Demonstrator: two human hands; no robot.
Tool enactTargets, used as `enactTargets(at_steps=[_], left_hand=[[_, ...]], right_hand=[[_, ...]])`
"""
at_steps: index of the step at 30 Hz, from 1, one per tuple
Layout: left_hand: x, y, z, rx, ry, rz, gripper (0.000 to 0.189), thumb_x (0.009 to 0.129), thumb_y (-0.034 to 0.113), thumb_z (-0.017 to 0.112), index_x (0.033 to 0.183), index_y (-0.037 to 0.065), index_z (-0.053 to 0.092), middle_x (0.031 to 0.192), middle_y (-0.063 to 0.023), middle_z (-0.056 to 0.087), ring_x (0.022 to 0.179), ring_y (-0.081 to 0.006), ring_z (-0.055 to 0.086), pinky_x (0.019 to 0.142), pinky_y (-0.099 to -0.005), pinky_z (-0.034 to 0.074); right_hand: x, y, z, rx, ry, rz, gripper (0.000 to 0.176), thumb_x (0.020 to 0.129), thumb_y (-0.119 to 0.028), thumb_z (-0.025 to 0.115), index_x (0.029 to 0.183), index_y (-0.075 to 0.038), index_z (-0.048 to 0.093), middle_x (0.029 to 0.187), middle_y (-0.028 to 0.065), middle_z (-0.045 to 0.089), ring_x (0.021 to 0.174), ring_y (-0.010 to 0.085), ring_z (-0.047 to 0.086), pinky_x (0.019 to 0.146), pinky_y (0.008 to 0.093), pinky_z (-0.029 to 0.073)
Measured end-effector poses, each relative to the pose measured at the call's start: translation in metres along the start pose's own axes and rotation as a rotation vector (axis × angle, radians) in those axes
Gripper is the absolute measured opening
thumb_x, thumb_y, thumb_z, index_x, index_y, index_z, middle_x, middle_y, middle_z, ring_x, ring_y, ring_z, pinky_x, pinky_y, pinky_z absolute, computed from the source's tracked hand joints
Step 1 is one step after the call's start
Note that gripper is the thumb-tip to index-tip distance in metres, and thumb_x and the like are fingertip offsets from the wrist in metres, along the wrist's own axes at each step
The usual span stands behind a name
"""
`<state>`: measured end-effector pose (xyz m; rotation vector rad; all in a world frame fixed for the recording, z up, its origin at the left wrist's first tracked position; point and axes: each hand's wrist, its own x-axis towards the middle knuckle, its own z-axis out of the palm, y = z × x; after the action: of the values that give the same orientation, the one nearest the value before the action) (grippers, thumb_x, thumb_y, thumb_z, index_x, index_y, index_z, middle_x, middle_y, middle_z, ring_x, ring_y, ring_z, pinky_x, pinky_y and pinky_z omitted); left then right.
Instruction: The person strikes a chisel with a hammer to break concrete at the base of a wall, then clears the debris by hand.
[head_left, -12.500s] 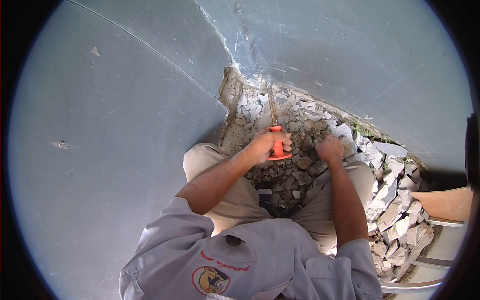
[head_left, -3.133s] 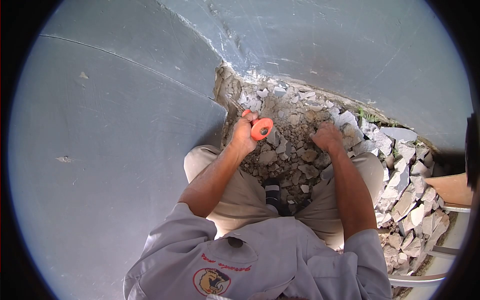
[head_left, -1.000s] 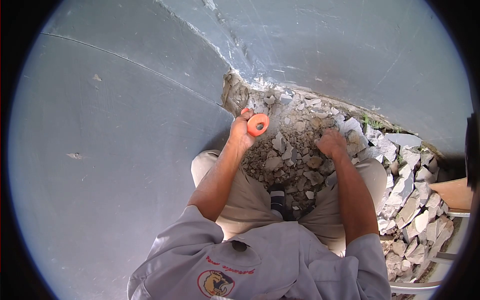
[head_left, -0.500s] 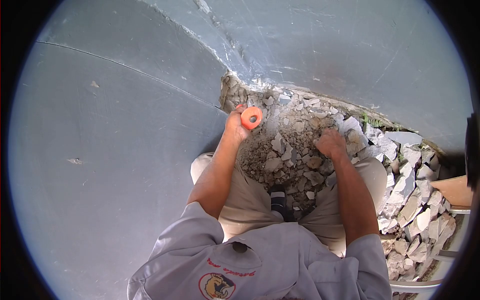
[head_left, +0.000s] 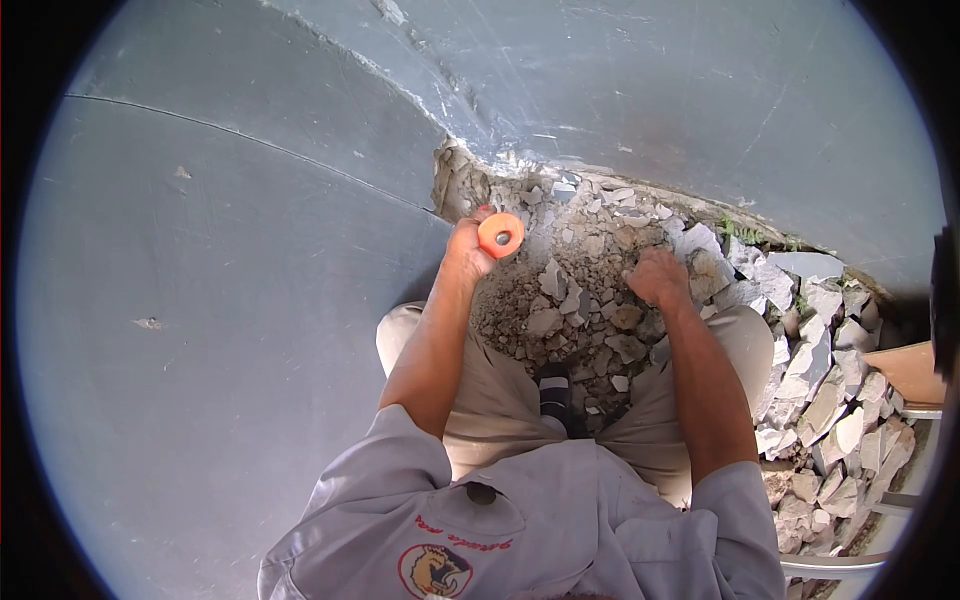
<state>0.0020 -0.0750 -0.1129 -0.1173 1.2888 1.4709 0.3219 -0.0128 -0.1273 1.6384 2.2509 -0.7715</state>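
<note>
My left hand (head_left: 466, 248) is wrapped round a chisel with a round orange guard (head_left: 500, 235). A grey metal end shows in the middle of the guard, and the chisel's lower part is hidden. It is held over the left side of the broken rubble (head_left: 600, 260), close to the chipped wall corner (head_left: 458, 185). My right hand (head_left: 659, 277) is closed with its knuckles up, above the right side of the rubble beside a large pale chunk (head_left: 708, 268). Whatever its fingers may hold is hidden from above.
Grey painted walls (head_left: 240, 250) meet at the damaged corner. A heap of broken plaster pieces (head_left: 825, 400) lies at the right, near a brown panel (head_left: 908, 372) and white curved bars (head_left: 835, 568). Small green plants (head_left: 742, 232) grow along the far wall's foot. My shoe (head_left: 554, 395) rests among the debris.
The view has shifted very slightly. The orange guard has tilted a little in my left hand, and my right hand is slightly farther toward the far wall.
</note>
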Motion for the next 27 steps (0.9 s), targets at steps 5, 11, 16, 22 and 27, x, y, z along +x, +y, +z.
enactTargets(at_steps=[5,11,16,22,27], left_hand=[[0.005,-0.012,-0.008,0.01,0.051,0.069,0.014,0.092,0.01,0.059,0.105,0.006,0.055,0.091,-0.0073,0.062,0.081,-0.0228,0.065,0.072,-0.04,0.057],[0.011,0.004,-0.009,-0.005,0.076,0.11,0.011,0.097,0.008,0.049,0.107,0.011,0.049,0.097,-0.0091,0.062,0.084,-0.0249,0.065,0.076,-0.0408,0.058],[0.013,0.007,-0.01,-0.048,0.045,0.117,0.01,0.097,0.008,0.048,0.107,0.011,0.05,0.095,-0.0089,0.062,0.085,-0.0249,0.065,0.077,-0.0414,0.058],[0.015,0.009,-0.012,-0.024,0.032,0.14,0.011,0.095,0.007,0.05,0.105,0.009,0.051,0.094,-0.0083,0.061,0.085,-0.0241,0.065,0.077,-0.0419,0.058],[0.016,0.009,-0.013,-0.051,0.034,0.134,0.008,0.093,0.006,0.05,0.1,0.01,0.053,0.092,-0.0068,0.061,0.082,-0.0225,0.064,0.077,-0.0409,0.057]], right_hand=[[-0.003,-0.002,-0.004,0.002,-0.008,-0.009,0.047,0.088,-0.04,0.06,0.116,-0.004,0.065,0.123,0.0163,0.065,0.115,0.0306,0.063,0.098,0.0425,0.05],[-0.001,-0.003,-0.005,-0.001,-0.02,0.005,0.048,0.088,-0.042,0.06,0.118,-0.003,0.064,0.124,0.0163,0.064,0.117,0.0299,0.061,0.099,0.0417,0.049],[-0.001,-0.001,-0.002,0.005,-0.002,0.01,0.048,0.089,-0.042,0.06,0.118,-0.004,0.064,0.124,0.0165,0.064,0.117,0.03,0.061,0.1,0.0413,0.049],[-0.002,0.001,-0.001,-0.009,-0.002,-0.028,0.048,0.089,-0.042,0.06,0.117,-0.003,0.064,0.123,0.0166,0.065,0.117,0.0303,0.061,0.1,0.0409,0.049],[-0.001,0.0,0.0,0.001,0.003,0.006,0.048,0.089,-0.042,0.06,0.117,-0.003,0.064,0.122,0.0165,0.065,0.117,0.0305,0.061,0.099,0.0409,0.049]])
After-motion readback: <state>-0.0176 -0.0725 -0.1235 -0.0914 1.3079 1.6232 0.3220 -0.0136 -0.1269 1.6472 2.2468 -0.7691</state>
